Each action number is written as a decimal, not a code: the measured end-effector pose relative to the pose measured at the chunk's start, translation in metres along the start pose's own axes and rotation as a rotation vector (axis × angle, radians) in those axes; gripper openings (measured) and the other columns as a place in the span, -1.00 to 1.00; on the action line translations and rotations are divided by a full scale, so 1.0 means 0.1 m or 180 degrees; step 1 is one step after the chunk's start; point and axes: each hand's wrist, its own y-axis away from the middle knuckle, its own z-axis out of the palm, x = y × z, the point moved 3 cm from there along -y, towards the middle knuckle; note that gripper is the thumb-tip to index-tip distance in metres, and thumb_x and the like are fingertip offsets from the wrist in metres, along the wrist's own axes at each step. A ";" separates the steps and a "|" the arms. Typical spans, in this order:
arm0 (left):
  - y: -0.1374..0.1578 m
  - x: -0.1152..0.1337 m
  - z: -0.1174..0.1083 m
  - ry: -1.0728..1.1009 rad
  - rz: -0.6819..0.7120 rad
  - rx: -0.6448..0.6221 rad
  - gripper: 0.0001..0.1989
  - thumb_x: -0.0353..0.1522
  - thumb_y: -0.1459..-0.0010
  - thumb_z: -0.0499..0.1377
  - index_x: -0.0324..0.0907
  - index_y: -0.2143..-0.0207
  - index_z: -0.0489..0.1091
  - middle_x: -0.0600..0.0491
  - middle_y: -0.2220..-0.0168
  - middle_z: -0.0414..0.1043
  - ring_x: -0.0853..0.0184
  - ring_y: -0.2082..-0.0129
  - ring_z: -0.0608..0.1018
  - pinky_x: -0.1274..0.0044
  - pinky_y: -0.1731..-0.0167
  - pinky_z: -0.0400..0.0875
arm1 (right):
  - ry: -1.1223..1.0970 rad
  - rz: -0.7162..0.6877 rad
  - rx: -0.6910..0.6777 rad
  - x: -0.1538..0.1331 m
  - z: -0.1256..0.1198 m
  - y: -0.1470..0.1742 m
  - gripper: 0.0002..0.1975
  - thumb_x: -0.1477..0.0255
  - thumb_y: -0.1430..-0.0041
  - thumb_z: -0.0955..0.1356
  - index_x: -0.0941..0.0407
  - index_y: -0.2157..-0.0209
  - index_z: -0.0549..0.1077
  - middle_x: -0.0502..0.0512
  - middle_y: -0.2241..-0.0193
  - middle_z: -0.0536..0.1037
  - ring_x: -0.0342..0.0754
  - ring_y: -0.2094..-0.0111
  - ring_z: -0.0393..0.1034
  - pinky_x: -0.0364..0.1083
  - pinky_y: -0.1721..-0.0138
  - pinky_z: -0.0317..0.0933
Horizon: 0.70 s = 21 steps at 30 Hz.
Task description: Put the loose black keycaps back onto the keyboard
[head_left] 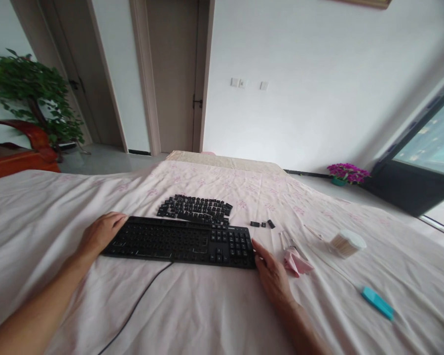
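A black computer keyboard [188, 240] lies across the bed in front of me, its main block stripped of keycaps while the number pad at the right keeps its keys. My left hand [102, 231] grips the left end, fingers tucked at the edge. At the right end my right hand [272, 272] holds the side, thumb and fingers along it. Just beyond the far edge, the removed keycaps [197, 208] are laid out in packed rows. A few loose keycaps [255, 224] sit apart to the right. From the near edge runs a black cable [140, 299].
Right of the keyboard lie a pink cloth [298, 264], a cotton swab [313, 231], a clear tub of cotton swabs [348, 243] and a turquoise object [377, 303]. A rumpled floral sheet [214, 315] covers the surface. A red wooden chair [25, 153] stands at left.
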 end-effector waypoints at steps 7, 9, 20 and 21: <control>-0.02 -0.17 0.01 0.0497 -0.0218 -0.0082 -0.62 -0.14 -0.20 -0.06 -0.07 0.15 0.45 0.09 0.03 0.49 0.28 0.04 0.50 0.55 0.05 0.31 | 0.0205 -0.0164 -0.0159 -0.05 0.03 0.01 -0.52 0.40 -0.21 0.20 0.01 -0.18 0.27 0.09 -0.02 0.47 0.03 -0.03 0.36 0.06 -0.09 0.22; -0.02 -0.20 0.01 0.0593 -0.0303 -0.0137 -0.61 -0.13 -0.20 -0.06 -0.06 0.14 0.45 0.08 0.03 0.50 0.27 0.04 0.51 0.54 0.05 0.33 | 0.0292 -0.0186 -0.0149 -0.08 0.04 0.01 -0.53 0.39 -0.22 0.19 0.01 -0.18 0.28 0.10 0.01 0.49 0.03 0.01 0.38 0.05 -0.06 0.25; -0.05 -0.22 0.02 0.0964 -0.0050 -0.0307 -0.61 -0.14 -0.18 -0.04 0.02 0.04 0.43 0.14 0.01 0.48 0.29 0.03 0.50 0.55 0.05 0.36 | 0.0697 -0.0108 -0.0127 -0.09 0.02 -0.19 -0.57 0.36 -0.22 0.20 0.05 -0.12 0.34 0.10 0.08 0.55 0.03 0.08 0.44 0.03 0.04 0.30; -0.06 -0.22 0.03 0.0976 -0.0019 -0.0302 -0.60 -0.14 -0.18 -0.04 0.01 0.03 0.42 0.13 0.01 0.48 0.29 0.02 0.50 0.55 0.04 0.35 | 0.0889 -0.0093 -0.0075 -0.09 -0.03 -0.27 -0.58 0.36 -0.21 0.21 0.03 -0.10 0.36 0.10 0.09 0.55 0.03 0.11 0.45 0.02 0.07 0.31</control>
